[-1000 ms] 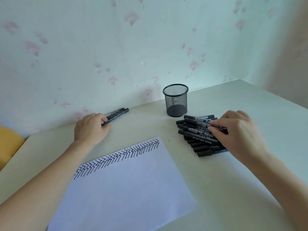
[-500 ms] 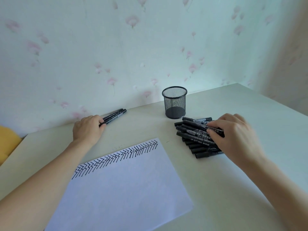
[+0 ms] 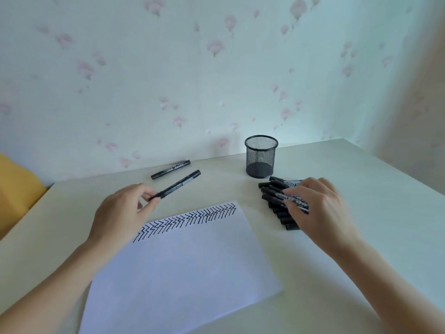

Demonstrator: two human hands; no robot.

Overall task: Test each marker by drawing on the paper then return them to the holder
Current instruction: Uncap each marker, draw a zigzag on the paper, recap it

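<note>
Since a second before, the left hand [image 3: 120,213] had drawn back from the wall side of the table and lifted one black marker [image 3: 178,184] away from its partner. It pinched that marker by the near end between thumb and fingertips, the barrel pointing up and to the right, raised just above the tabletop beyond the far edge of the paper [image 3: 183,268]. A second marker [image 3: 171,169] lay alone on the table close to the wall, just beyond the held one and not touching it.

Across the table, the right hand [image 3: 320,208] rested on the pile of markers [image 3: 277,196], fingers curled round one or two of the upper barrels; the hand hid how many it gripped. That pile lay in rough rows just right of the paper's far right corner.

Just behind the pile stood the mesh holder [image 3: 261,156], upright, black and round, with no marker visible inside it. It was near the pile but I could not tell whether they touched.

On the paper, a band of black zigzag strokes [image 3: 187,220] ran along the far edge; the rest of the sheet was white. It lay slanted on the pale table [image 3: 361,273], between the two forearms. Floral wallpaper [image 3: 216,68] rose behind the table, and something yellow [image 3: 14,186] showed at the far left edge.
</note>
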